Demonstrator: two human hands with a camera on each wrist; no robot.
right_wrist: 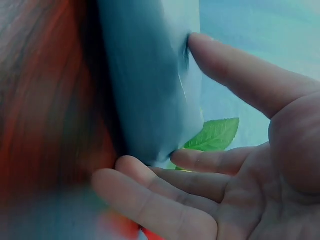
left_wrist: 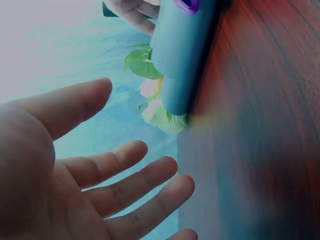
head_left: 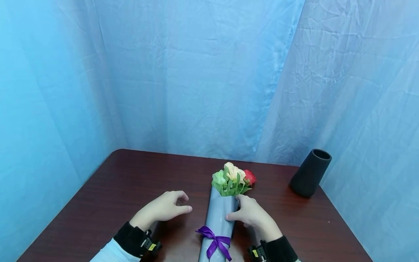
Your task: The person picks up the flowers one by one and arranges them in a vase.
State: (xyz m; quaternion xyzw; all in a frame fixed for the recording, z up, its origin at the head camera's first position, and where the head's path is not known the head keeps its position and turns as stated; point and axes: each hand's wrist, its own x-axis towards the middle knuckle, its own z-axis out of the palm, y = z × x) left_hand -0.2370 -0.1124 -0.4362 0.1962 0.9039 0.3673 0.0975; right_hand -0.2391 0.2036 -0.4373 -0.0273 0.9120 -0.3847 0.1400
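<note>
Nearest me: purple ribbon bow (head_left: 214, 241) round lower part of blue-wrapped bouquet (head_left: 220, 211), lying on dark wood table (head_left: 131, 174), blooms pointing away. Left hand (head_left: 163, 207): spread wide, holding nothing, apart from bouquet. Right hand (head_left: 252, 215): also wide, thumb pressing wrapping, fingertips at its mouth; firmness I cannot tell. Risk, I judge: hard thumb pressure creases wrapping; fingertips snag leaves (head_left: 230, 189). Beyond: green flower (head_left: 218, 177), cream flower (head_left: 235, 173), red flower (head_left: 250, 177). Far right: black tapered vase (head_left: 307, 176), upright, well apart. Behind: blue curtain (head_left: 196, 72), limiting reach past table.
</note>
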